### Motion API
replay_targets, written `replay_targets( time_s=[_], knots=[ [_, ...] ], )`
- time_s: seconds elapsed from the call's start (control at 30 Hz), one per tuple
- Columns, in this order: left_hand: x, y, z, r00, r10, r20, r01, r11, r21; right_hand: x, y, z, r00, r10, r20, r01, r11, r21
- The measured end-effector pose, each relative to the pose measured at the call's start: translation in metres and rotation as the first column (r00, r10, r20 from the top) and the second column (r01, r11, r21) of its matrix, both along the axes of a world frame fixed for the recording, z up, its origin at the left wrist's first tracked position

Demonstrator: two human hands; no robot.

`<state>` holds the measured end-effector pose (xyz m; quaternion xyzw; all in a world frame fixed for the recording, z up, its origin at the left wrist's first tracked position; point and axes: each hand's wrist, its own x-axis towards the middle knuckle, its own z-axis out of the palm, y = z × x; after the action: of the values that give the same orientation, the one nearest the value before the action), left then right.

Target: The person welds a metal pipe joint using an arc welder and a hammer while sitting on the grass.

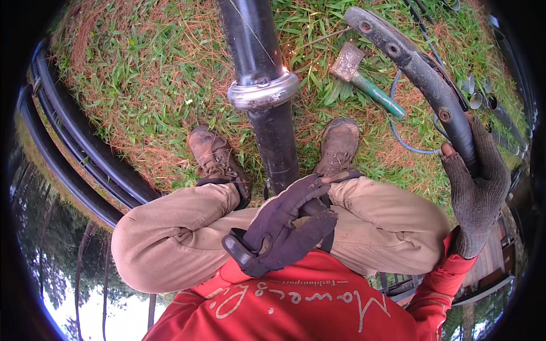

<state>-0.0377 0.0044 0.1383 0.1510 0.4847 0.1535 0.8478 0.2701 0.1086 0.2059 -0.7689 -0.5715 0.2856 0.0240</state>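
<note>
My right hand, in a grey knit glove with a bare thumb tip, is closed round the handle of a black welding electrode holder. A thin electrode runs from its far end toward a black pipe. Bright sparks show at the edge of the shiny metal collar round that pipe. Over my lap, near the pipe's close end, my left hand wears a dark glove. Its fingers are curled, and what they hold, if anything, is hidden.
A hammer with a green handle lies on the grass right of the pipe, beside a blue cable. Several long black pipes lie at the left; more pipes lie at the far right. My boots flank the collared pipe.
</note>
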Motion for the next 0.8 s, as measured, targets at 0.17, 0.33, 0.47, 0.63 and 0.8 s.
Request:
replay_targets(
  time_s=[0.17, 0.33, 0.47, 0.63, 0.8],
  knots=[
    [-0.001, -0.004, -0.002, 1.000, 0.015, 0.014, -0.015, 1.000, 0.021, -0.004, -0.003, -0.002, 0.983, -0.101, -0.153, 0.096, 0.994, -0.042],
    [-0.001, -0.005, -0.003, 1.000, 0.002, -0.002, -0.002, 0.996, 0.084, -0.005, -0.003, -0.003, 0.997, 0.069, -0.019, -0.069, 0.997, -0.031],
    [-0.002, -0.004, -0.005, 1.000, -0.011, -0.003, 0.011, 0.998, 0.066, -0.008, -0.002, -0.002, 0.998, 0.003, -0.064, -0.006, 0.998, -0.057],
    [-0.003, -0.006, -0.008, 0.999, -0.049, -0.014, 0.050, 0.989, 0.141, -0.008, -0.002, -0.003, 0.998, 0.056, 0.001, -0.056, 0.997, -0.049],
    [-0.002, -0.007, -0.005, 0.999, -0.028, -0.022, 0.032, 0.986, 0.162, -0.010, -0.001, 0.000, 0.997, 0.079, 0.006, -0.079, 0.995, -0.057]
  ],
)
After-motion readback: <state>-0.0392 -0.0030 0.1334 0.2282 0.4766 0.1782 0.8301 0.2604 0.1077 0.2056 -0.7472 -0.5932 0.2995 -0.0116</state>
